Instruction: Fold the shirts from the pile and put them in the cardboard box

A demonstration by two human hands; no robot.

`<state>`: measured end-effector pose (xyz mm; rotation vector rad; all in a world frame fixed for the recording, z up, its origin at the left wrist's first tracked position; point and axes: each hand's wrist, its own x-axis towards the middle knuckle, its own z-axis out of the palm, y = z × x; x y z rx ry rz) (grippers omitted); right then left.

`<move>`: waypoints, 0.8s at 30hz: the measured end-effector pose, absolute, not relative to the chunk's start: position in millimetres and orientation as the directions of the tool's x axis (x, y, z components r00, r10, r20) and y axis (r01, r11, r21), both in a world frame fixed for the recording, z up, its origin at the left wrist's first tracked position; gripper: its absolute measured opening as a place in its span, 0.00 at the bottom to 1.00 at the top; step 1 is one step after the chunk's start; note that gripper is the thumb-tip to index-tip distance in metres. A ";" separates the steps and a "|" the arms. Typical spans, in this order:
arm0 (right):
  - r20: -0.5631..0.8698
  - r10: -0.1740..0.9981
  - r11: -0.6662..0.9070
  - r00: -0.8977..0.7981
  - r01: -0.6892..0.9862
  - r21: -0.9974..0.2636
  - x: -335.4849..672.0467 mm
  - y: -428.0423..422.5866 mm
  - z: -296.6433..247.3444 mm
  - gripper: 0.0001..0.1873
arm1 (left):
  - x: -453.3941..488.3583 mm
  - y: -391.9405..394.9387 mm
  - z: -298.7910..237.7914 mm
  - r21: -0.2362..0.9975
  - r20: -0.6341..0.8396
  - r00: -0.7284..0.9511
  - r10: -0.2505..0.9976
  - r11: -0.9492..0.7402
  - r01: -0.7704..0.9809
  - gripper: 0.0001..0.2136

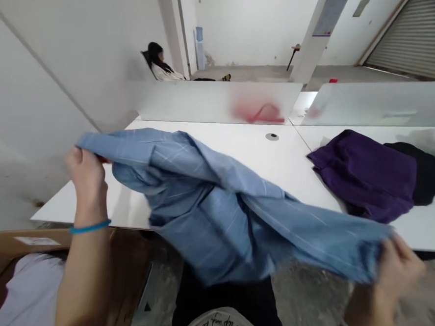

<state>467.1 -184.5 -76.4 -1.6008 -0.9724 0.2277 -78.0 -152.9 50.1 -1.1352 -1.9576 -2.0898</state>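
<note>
We held a blue shirt [215, 207] above the white table [248, 145], left hand [86, 174] clenched on 1 end, right hand [399, 267] gripping the other, purple garment [367, 174] lying to the right

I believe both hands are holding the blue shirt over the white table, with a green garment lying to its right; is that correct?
Not quite: the head view shows the garment is purple, not green. The left hand and right hand do hold the blue shirt over the white table.
</note>
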 end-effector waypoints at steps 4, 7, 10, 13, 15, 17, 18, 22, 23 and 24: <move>0.216 0.857 -0.102 0.468 0.564 -0.820 508.0 -202.9 -81.5 0.09 | -77.7 -131.9 85.4 0.778 0.604 -0.618 0.504 -0.203 0.594 0.09; 0.252 0.945 0.047 0.208 0.677 -0.735 473.6 -194.9 -63.1 0.13 | -38.8 -123.9 102.8 0.679 0.632 -0.427 0.647 -0.196 0.708 0.13; 0.310 0.951 0.258 -0.004 0.566 -0.783 393.7 -177.0 -31.6 0.16 | 19.3 -116.7 115.9 0.589 0.620 -0.236 0.748 -0.245 0.770 0.16; 0.443 0.872 0.486 -0.208 0.263 -0.833 311.6 -152.6 -7.7 0.27 | 75.7 -113.8 122.7 0.470 0.620 0.040 0.784 -0.411 0.781 0.16; 0.477 0.832 0.509 -0.283 0.047 -0.859 274.8 -135.3 0.0 0.33 | 101.4 -114.6 123.2 0.445 0.625 0.175 0.761 -0.531 0.721 0.16; 0.461 0.825 0.456 -0.327 -0.096 -0.885 256.3 -120.9 2.1 0.27 | 112.0 -116.2 120.1 0.497 0.618 0.230 0.752 -0.600 0.628 0.15; 0.448 0.832 0.428 -0.328 -0.135 -0.893 253.0 -115.5 1.6 0.22 | 111.2 -117.1 116.7 0.543 0.598 0.253 0.760 -0.617 0.570 0.14; 0.381 0.902 0.333 -0.205 -0.234 -0.914 262.2 -104.6 -8.3 0.13 | 77.9 -119.3 83.5 0.761 0.469 0.337 0.816 -0.567 0.315 0.13; 0.343 0.925 0.295 -0.164 -0.260 -0.920 266.4 -103.1 -11.7 0.13 | 66.5 -119.8 69.7 0.798 0.445 0.322 0.836 -0.533 0.282 0.13; 0.297 0.947 0.253 -0.124 -0.284 -0.925 270.2 -101.6 -15.1 0.12 | 56.1 -120.5 54.3 0.827 0.414 0.287 0.864 -0.489 0.277 0.13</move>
